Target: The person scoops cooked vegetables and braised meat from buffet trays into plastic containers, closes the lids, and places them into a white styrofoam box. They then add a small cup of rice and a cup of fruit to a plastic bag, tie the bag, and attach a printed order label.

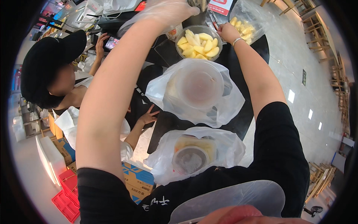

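My left hand point(170, 14), in a loose clear plastic glove, reaches across the black counter point(173, 123) beside a dark holder point(195, 16) of thin sticks. Its fingertips are partly hidden, and its grip is unclear. My right hand point(230, 33), bare with a metal bracelet, is at the right rim of a clear round tub point(199, 42) of pale yellow fruit wedges. Its fingers meet the edge of a clear packet point(214, 21); whether they grip it is unclear. Nearer me are two white plastic bags: one point(159, 95) around a lidded round tub point(200, 84), another point(229, 148) around smaller containers point(191, 159).
At left, a person in a black cap point(50, 72) holds a phone point(112, 43) near the counter. A clear bag of yellow pieces point(246, 29) lies at the far right. A patterned cup point(174, 33) stands behind the tub. Cardboard boxes point(137, 182) and a red crate point(65, 205) are low at left.
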Action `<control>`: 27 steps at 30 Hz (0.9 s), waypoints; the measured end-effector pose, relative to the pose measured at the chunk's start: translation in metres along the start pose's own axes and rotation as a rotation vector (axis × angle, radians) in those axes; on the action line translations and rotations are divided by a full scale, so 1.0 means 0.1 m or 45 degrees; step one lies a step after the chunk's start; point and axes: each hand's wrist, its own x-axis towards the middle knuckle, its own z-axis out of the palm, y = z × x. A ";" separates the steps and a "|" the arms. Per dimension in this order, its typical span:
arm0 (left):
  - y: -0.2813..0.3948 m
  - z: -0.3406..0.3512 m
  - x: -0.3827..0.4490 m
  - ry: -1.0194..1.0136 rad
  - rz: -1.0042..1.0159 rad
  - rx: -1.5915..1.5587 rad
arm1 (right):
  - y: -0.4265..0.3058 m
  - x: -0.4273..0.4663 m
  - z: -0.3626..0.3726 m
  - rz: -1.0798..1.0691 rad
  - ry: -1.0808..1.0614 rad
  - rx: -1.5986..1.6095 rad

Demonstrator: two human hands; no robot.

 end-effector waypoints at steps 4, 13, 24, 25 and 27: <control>0.17 0.03 -0.72 0.517 0.136 0.026 | 0.08 -0.25 -0.05 0.294 0.137 0.269; 0.43 -0.22 -3.26 0.157 -0.402 -0.606 | 0.23 -1.15 -0.82 0.855 0.391 2.290; 0.66 0.27 -3.95 0.124 -1.020 -1.387 | -2.59 -4.50 -2.10 -0.146 -0.432 0.878; 0.69 0.23 -4.01 0.158 -1.020 -1.556 | -2.62 -4.56 -2.01 -0.221 -0.352 0.631; 0.72 0.16 -4.13 0.207 -1.078 -1.878 | -2.57 -4.73 -1.95 -0.313 -0.375 0.255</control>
